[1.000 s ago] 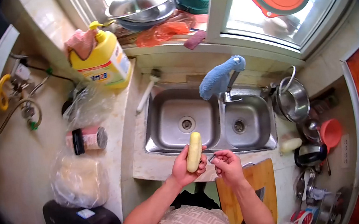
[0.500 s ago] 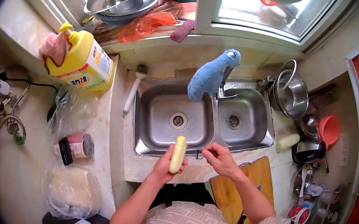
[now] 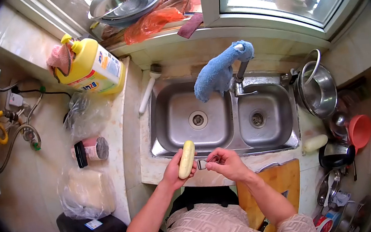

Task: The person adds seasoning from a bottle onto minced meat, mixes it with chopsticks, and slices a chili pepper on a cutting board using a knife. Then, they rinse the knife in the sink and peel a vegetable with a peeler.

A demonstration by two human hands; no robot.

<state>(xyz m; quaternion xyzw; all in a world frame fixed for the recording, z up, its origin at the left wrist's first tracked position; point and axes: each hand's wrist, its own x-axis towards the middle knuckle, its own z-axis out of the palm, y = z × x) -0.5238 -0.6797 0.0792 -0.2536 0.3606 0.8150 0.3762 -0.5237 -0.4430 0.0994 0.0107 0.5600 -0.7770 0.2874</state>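
My left hand [image 3: 174, 169] is wrapped round a pale yellow-green peeled cucumber [image 3: 186, 159], which tilts up near the sink's front edge. Just right of it, my right hand [image 3: 226, 162] grips a small metal peeler [image 3: 202, 164], its head pointing at the cucumber with a small gap between. The peeler's handle is mostly covered by my fingers. Both hands are over the front rim of the double steel sink [image 3: 240, 149]. A second pale peeled vegetable [image 3: 315, 143] lies on the counter right of the sink.
A wooden cutting board [image 3: 268, 189] lies below my right forearm, a knife partly hidden on it. A blue cloth [image 3: 217, 72] drapes over the faucet. Steel bowls [image 3: 317, 90] and a red ladle [image 3: 359, 131] are at right. A yellow detergent jug [image 3: 94, 69] stands at left.
The view has shifted, so the scene sits farther right and slightly lower. My right hand has turned, and the peeler now shows closer to the cucumber.
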